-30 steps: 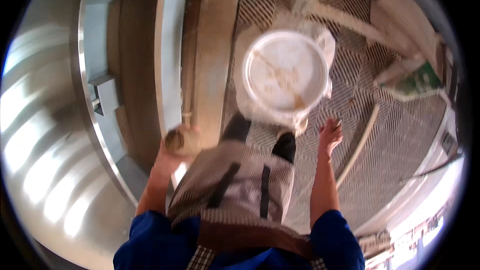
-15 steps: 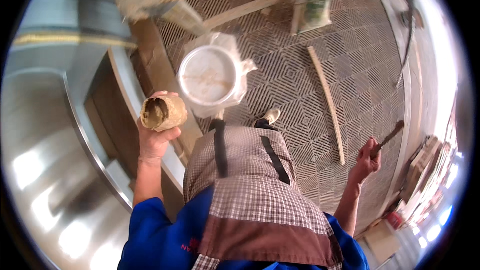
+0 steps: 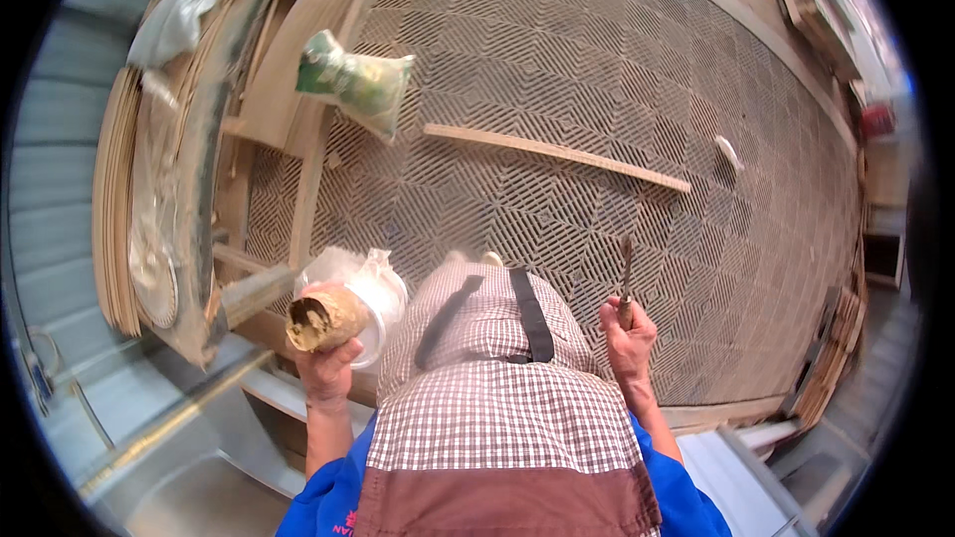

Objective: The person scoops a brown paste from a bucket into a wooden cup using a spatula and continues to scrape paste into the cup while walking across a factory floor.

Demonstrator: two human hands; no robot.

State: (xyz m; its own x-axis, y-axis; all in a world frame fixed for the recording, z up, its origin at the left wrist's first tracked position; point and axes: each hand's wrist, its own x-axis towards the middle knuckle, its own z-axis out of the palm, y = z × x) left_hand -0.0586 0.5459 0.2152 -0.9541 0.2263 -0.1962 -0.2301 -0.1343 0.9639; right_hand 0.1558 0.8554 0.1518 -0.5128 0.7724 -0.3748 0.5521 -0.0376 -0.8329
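My left hand (image 3: 328, 370) is wrapped around a tan, crusted cup (image 3: 333, 316), tipped so that its ragged open mouth faces left. Some pasty tan stuff lines the inside of it. Just behind the cup stands a round white tub (image 3: 390, 300) with crumpled clear plastic (image 3: 338, 264) about it; the cup partly covers both. On the right, my right hand (image 3: 629, 340) grips the handle of a narrow, dark-bladed tool (image 3: 626, 273), like a spatula or scraper. Its blade points up, away from me.
A wood strip (image 3: 557, 154) lies across the ridged tile floor (image 3: 537, 50). A green and clear bag (image 3: 358, 85) sits at the far left. Long boards (image 3: 124, 199) and a dusty machine with a round disc (image 3: 154, 283) stand further left. A small white piece (image 3: 728, 152) lies right.
My view has swung to the right, so the floor things now appear further left. My right hand has come in closer with the tool, its blade now more upright. The cup stays in my left hand.
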